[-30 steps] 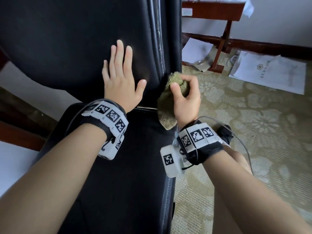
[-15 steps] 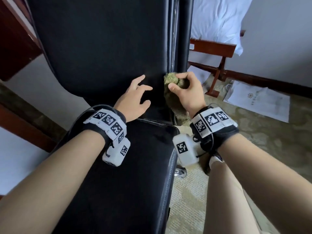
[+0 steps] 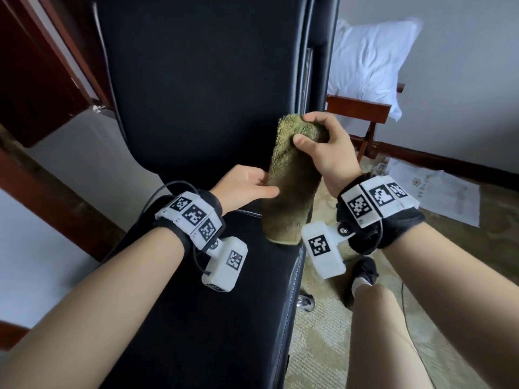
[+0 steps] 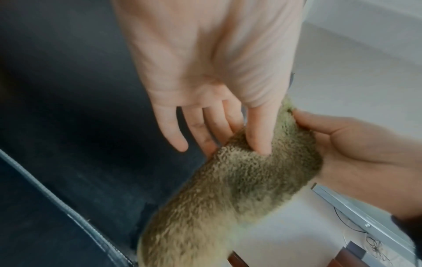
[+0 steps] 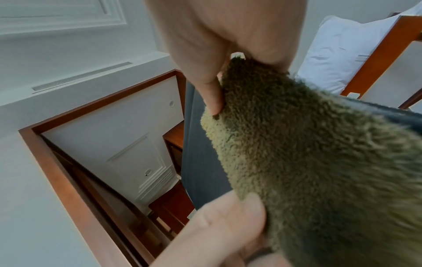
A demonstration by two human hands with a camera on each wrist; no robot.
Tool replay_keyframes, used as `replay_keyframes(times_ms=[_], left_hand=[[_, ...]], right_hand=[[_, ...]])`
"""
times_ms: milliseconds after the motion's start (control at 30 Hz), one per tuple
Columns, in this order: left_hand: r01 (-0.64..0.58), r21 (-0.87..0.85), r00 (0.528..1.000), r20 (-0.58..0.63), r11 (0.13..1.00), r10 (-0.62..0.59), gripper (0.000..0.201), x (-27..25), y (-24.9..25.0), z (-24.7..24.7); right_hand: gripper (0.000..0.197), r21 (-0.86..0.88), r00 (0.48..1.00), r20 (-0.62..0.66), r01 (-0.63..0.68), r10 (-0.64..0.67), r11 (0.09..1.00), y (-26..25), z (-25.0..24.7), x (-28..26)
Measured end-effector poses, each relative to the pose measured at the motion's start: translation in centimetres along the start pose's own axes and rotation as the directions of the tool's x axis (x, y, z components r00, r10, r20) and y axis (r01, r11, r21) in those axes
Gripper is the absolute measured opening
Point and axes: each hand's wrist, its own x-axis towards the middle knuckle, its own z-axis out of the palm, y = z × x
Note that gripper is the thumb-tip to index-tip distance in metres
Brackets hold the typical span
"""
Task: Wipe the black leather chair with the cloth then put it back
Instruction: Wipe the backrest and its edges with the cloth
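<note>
Cloth (image 3: pixel 292 178) between both hands

The olive-green terry cloth (image 3: pixel 292 175) has a rough, looped, matt pile. The black leather chair (image 3: pixel 202 80) looks smooth with a faint sheen and a stitched seam along its seat edge. The reddish-brown wooden frame (image 3: pixel 356 108) looks polished. The white pillow (image 3: pixel 368 66) is creased matt fabric. The beige patterned carpet (image 3: pixel 317 346) looks short-piled and dull.
</note>
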Motion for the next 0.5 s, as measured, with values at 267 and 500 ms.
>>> replay_keyframes(times_ms=[267, 500], left_hand=[[0.017, 0.277, 1.0, -0.01, 0.961, -0.015, 0.007, -2.5, 0.7, -2.7], [-0.128, 0.204, 0.972, -0.167, 0.971, 0.163, 0.012, -3.8, 1.6, -4.5]], right_hand=[[0.03, -0.103, 0.992, -0.063, -0.115, 0.109, 0.988, 0.9, 0.5, 0.5], [0.057, -0.658, 0.824, 0.246, -0.245, 0.51, 0.712, -2.2, 1.2, -1.6]])
